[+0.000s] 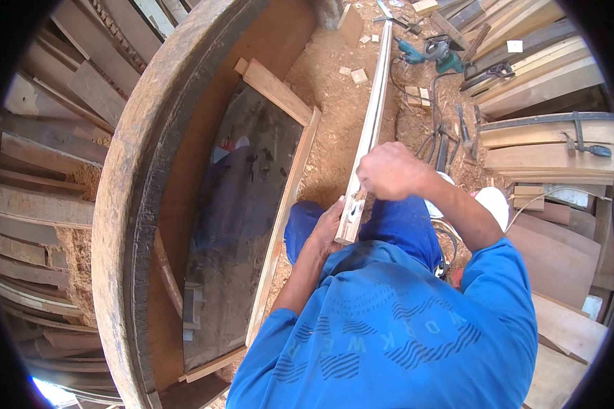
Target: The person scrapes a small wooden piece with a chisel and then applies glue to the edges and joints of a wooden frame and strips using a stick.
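Observation:
A long, narrow wooden strip (pixel 374 116) with a dark lengthwise line runs from my lap out over the floor. My left hand (pixel 328 226) grips its near end from the left side. Close to that end is a small, pale, shiny patch (pixel 353 210) around a dark opening; I cannot tell what it is. My right hand (pixel 393 172) is closed over the strip a little farther out, with the fingers curled down. Whatever it may hold is hidden beneath the fingers.
On my left stands a framed dark panel (pixel 242 184) beside a large curved wooden rim (pixel 119 184). A green power tool (pixel 447 58) with cables lies on the sawdust-covered floor ahead. Stacked boards (pixel 549 153) and a clamp (pixel 583 146) are on the right.

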{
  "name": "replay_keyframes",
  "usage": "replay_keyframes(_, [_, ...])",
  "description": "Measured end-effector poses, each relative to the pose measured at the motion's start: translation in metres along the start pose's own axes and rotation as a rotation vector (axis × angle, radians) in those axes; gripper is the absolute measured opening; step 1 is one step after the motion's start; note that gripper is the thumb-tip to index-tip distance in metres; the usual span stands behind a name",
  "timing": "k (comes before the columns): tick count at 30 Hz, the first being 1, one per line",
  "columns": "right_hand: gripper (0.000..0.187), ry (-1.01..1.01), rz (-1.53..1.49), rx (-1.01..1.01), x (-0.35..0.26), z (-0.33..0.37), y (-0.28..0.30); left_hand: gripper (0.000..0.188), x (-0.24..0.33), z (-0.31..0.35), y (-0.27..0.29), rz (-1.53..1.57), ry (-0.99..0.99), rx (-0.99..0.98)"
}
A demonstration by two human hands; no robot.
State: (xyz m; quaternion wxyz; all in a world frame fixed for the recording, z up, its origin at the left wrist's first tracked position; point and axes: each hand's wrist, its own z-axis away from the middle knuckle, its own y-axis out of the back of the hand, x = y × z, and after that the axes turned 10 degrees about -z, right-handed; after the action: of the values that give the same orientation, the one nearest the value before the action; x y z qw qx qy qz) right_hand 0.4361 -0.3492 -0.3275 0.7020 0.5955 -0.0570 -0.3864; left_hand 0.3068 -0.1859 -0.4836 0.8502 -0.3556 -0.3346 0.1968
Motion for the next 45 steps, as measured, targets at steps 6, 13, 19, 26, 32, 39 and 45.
replay_keyframes(6, [0.014, 0.250, -0.384, 0.029, 0.035, 0.012, -0.024, 0.049, -0.003, 0.000, 0.009, -0.008, 0.020, 0.004])
replay_keyframes(13, [0.013, 0.174, -0.739, 0.122, 0.060, 0.044, -0.027, 0.052, 0.007, 0.005, -0.007, -0.054, 0.024, 0.021])
replay_keyframes(19, [0.013, -0.037, -0.888, 0.410, 0.041, 0.067, -0.064, 0.049, 0.003, 0.004, 0.002, 0.130, 0.003, -0.101])
replay_keyframes(26, [0.014, 0.023, -0.984, 0.447, 0.029, 0.087, -0.085, 0.050, 0.005, 0.003, 0.004, 0.109, -0.035, -0.174])
replay_keyframes(32, [0.013, -0.029, -0.998, 0.587, 0.036, 0.081, -0.091, 0.053, 0.008, 0.006, -0.007, 0.074, -0.041, -0.114])
replay_keyframes(39, [0.014, -0.155, -1.071, 0.478, 0.022, 0.089, -0.090, 0.051, 0.009, 0.001, 0.004, 0.109, -0.034, -0.234])
replay_keyframes(45, [0.016, -0.088, -1.202, 0.419, 0.009, 0.095, -0.095, 0.052, 0.007, 0.003, -0.002, 0.115, -0.014, -0.104])
